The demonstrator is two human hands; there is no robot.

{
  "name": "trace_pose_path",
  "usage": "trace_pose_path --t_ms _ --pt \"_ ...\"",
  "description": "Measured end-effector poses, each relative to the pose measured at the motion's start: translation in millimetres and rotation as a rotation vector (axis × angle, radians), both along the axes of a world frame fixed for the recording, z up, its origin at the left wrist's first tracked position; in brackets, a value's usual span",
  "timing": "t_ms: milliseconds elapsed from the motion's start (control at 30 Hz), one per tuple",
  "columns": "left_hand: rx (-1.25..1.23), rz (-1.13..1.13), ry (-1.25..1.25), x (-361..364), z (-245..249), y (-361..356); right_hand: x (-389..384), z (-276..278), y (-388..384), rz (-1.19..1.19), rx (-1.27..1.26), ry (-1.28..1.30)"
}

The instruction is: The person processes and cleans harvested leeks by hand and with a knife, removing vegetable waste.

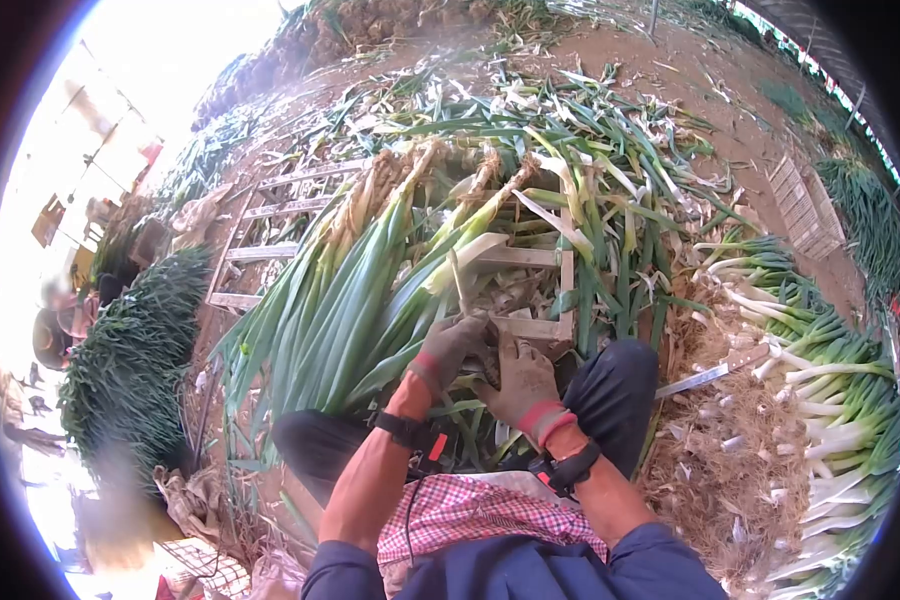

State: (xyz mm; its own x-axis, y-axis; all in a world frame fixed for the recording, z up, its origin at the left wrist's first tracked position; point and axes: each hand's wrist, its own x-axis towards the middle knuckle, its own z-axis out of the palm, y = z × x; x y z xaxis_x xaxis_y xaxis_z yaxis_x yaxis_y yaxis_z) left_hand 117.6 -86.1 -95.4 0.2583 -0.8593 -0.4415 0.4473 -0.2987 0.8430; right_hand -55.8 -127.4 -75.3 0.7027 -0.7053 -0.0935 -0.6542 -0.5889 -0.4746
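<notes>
Both my hands wear dirty, brownish gloves with reddish cuffs and meet between my knees. My left hand (459,347) is closed, with a thin, pale green onion stalk (459,283) sticking up from it. Close beside it, my right hand (522,383) has its fingers curled inward; whatever lies in them is hidden. A heap of long green onions (365,290) rests just beyond my left hand, roots away from me and leaves toward me. Under the heap is a slatted wooden rack (525,257).
To my right, a knife (698,381) with a wooden handle lies near trimmed roots (715,480). Beyond it runs a row of white-stemmed green onions (820,430). A crate (806,208) stands at the far right. A tall pile of greens (140,355) is at left, with another person (55,325) behind.
</notes>
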Motion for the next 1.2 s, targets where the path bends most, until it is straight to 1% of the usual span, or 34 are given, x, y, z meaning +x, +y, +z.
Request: trace_pose_path --t_ms 67,100,167,200,267,300,367,400,433,467,500,533,600,633,700,733,767,800,867,900,967,1000,1067,1100,1200 --pt "0.043 0.018 -0.190 22.6 -22.0 -9.9 0.3 -9.4 -13.3 -0.029 0.059 0.059" --pt "0.063 0.026 -0.286 36.9 -32.2 -14.7 -1.5 -13.8 -20.1 -0.062 0.114 0.027" --pt "0.117 0.089 -0.882 69.4 -45.0 -24.0 -3.4 -20.7 -39.1 -0.135 0.209 -0.045" --pt "0.146 0.117 -1.176 82.5 -53.3 -27.3 -2.8 -25.4 -42.6 -0.120 0.186 -0.066" --pt "0.252 0.113 -1.424 104.5 -70.3 -44.4 -0.4 -34.8 -48.3 -0.091 0.133 -0.111" --pt "0.306 0.112 -1.548 110.6 -77.0 -50.4 3.6 -32.0 -53.9 -0.096 0.159 -0.097" --pt "0.358 0.038 -1.551 107.2 -75.3 -60.0 15.6 -18.3 -68.9 -0.105 0.209 -0.077" --pt "0.384 0.001 -1.554 102.5 -69.3 -65.6 22.9 -17.6 -72.1 -0.065 0.187 -0.043" --pt "0.338 -0.090 -1.587 93.3 -59.4 -66.6 30.4 -18.1 -72.0 -0.026 0.170 -0.004" --pt "0.363 -0.250 -1.521 81.9 -55.5 -68.3 36.9 -17.9 -72.4 0.014 0.152 0.037" --pt "0.385 -0.404 -1.449 70.1 -55.1 -68.7 43.2 -14.6 -75.8 -0.068 0.171 0.025" --pt "0.406 -0.553 -1.372 60.8 -55.8 -67.2 45.5 -12.5 -78.5 -0.073 0.188 0.063" --pt "0.406 -0.557 -1.319 46.2 -57.5 -60.8 50.7 -11.1 -83.2 -0.086 0.218 0.129" --pt "0.405 -0.561 -1.293 42.7 -59.4 -57.3 53.4 -15.8 -82.3 -0.048 0.206 0.117" --pt "0.180 -0.299 -1.002 52.6 -83.1 -44.7 57.6 -28.1 -75.0 0.025 0.189 0.096" --pt "0.074 -0.169 -0.851 58.8 -79.1 -39.5 60.2 -26.6 -74.3 -0.006 0.231 0.102" --pt "0.117 -0.131 -0.656 67.0 -73.2 -33.2 64.3 -22.1 -76.4 -0.038 0.269 0.103" --pt "0.129 -0.072 -0.701 74.1 -57.1 -30.9 68.7 -20.0 -78.4 -0.072 0.307 0.103" --pt "0.157 0.048 -0.783 87.2 -38.9 -28.4 72.3 -40.2 -69.6 0.019 0.172 0.083" --pt "0.176 0.070 -0.876 94.7 -41.4 -31.6 73.1 -50.4 -65.9 0.062 0.107 0.073" --pt "0.207 0.122 -1.064 111.7 -50.1 -45.9 82.9 -58.0 -75.0 -0.028 0.142 0.026" --pt "0.176 0.128 -1.152 116.8 -54.2 -55.3 89.6 -58.8 -83.7 -0.072 0.156 0.001" --pt "0.117 0.130 -1.324 121.8 -62.0 -70.8 103.0 -51.8 -99.1 -0.128 0.185 0.005" --pt "0.139 0.091 -1.356 122.4 -63.6 -77.6 106.8 -46.8 -103.8 -0.156 0.200 0.007" --pt "0.274 -0.094 -1.667 125.0 -68.8 -103.4 106.4 -28.2 -117.4 -0.176 0.373 0.077"
